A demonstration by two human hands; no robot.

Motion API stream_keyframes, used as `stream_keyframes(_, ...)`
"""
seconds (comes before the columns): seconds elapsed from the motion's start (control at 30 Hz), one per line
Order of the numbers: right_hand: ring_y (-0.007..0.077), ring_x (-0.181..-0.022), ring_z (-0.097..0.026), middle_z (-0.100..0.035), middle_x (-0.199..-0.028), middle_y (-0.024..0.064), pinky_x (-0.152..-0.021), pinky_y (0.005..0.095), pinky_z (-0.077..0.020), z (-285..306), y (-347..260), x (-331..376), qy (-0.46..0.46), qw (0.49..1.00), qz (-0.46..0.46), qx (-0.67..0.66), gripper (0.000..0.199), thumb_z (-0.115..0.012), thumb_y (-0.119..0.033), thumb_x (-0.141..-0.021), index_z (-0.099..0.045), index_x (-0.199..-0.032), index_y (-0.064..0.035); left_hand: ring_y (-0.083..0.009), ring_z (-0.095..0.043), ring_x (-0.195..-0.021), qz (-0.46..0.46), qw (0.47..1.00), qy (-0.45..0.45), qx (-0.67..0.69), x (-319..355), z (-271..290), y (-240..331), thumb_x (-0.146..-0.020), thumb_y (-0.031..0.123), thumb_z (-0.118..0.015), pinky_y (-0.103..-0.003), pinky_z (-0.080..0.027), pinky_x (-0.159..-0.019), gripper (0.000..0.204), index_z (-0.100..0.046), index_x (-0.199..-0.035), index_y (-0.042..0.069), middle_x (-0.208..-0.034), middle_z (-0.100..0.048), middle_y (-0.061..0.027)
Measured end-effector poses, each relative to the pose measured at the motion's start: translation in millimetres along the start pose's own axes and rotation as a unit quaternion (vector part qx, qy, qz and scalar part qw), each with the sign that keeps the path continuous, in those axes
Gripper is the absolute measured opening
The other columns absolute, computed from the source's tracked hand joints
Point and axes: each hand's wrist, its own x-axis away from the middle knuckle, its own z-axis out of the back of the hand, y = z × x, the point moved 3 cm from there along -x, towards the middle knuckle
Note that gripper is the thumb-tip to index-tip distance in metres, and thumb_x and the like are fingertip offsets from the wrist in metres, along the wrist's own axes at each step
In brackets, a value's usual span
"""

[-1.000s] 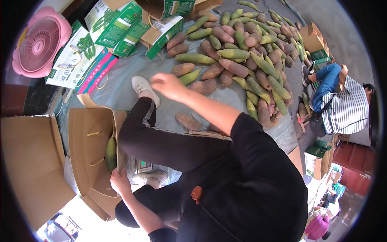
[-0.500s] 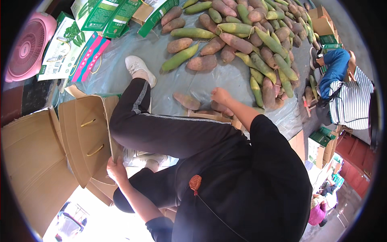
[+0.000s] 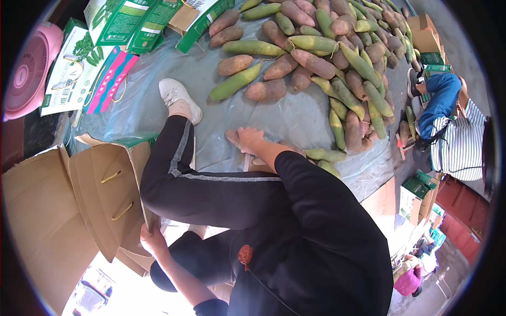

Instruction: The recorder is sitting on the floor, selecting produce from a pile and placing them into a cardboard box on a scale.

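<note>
My left hand [image 3: 153,241] is closed on the edge of an open cardboard box [image 3: 105,184] with yellow cord handles, which stands at my left. Past my bent knee, my right hand [image 3: 251,139] has its fingers round a reddish-brown root [image 3: 232,138], long and radish-like, low on the plastic sheet. Part of that root is hidden under the fingers. Another reddish root [image 3: 291,148] lies just right of my wrist, partly covered by my arm. A big pile of green radishes [image 3: 361,63] and reddish-brown roots [image 3: 313,64] spreads out farther off.
Green printed cartons [image 3: 134,23] and a pink fan [image 3: 32,71] stand at the far left. Grey plastic sheeting [image 3: 221,113] covers the ground. A person in a striped top [image 3: 458,137] sits at the right, near more cartons [image 3: 419,192].
My right hand has moved left, from over the sheet onto the reddish-brown root. The left hand keeps its hold on the box edge. The view has shifted slightly.
</note>
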Motion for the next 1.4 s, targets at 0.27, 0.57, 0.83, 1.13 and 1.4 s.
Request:
stream_keyframes(0.27,0.0334,-0.103,-0.059,-0.060,-0.112,0.0137,-0.083,0.0523,-0.0426,17,18,-6,0.078,0.995,0.018,-0.059,0.038,-0.056,-0.036,-0.084,-0.053,-0.114,-0.0118,-0.0276,-0.066,-0.072,0.027,0.999,-0.025,-0.019,0,2,-15,-0.080,0.017,-0.063,-0.038,-0.049,-0.068,0.021,-0.066,-0.094,0.002,-0.080,-0.067,-0.0148)
stream_keyframes(0.57,0.0276,-0.110,-0.052,-0.057,-0.112,0.0078,-0.087,0.0488,-0.0428,97,140,34,0.293,0.956,-0.021,0.014,0.050,-0.074,-0.025,-0.068,-0.056,-0.113,-0.0163,-0.0274,-0.066,-0.075,0.019,0.999,-0.039,-0.026,-5,1,-1,-0.080,0.019,-0.064,-0.038,-0.049,-0.071,0.025,-0.066,-0.096,0.000,-0.083,-0.068,-0.0143)
stream_keyframes(0.83,0.0274,-0.113,-0.051,-0.057,-0.113,0.0076,-0.089,0.0431,-0.0457,14,228,112,0.125,0.983,-0.133,-0.025,0.047,-0.074,-0.025,-0.069,-0.058,-0.112,-0.0180,-0.0193,-0.065,-0.078,0.039,0.998,-0.043,0.028,-5,-7,-11,-0.080,0.014,-0.064,-0.034,-0.050,-0.072,0.029,-0.065,-0.103,-0.004,-0.088,-0.069,-0.0113)
stream_keyframes(1.13,0.0247,-0.115,-0.049,-0.057,-0.116,0.0051,-0.089,0.0439,-0.0447,-33,275,141,0.049,0.976,-0.204,0.051,0.047,-0.074,-0.021,-0.070,-0.058,-0.113,-0.0176,-0.0233,-0.065,-0.076,0.056,0.997,-0.039,0.041,-4,-8,-7,-0.080,0.014,-0.064,-0.036,-0.049,-0.072,0.028,-0.065,-0.101,-0.005,-0.084,-0.068,-0.0148)
stream_keyframes(1.4,0.0219,-0.115,-0.049,-0.056,-0.118,0.0020,-0.087,0.0449,-0.0419,-45,250,102,-0.014,0.974,-0.116,0.193,0.044,-0.070,-0.014,-0.073,-0.058,-0.115,-0.0169,-0.0241,-0.064,-0.078,0.059,0.997,-0.036,0.031,-4,-4,-5,-0.079,0.013,-0.064,-0.037,-0.049,-0.074,0.028,-0.065,-0.102,-0.003,-0.087,-0.067,-0.0142)
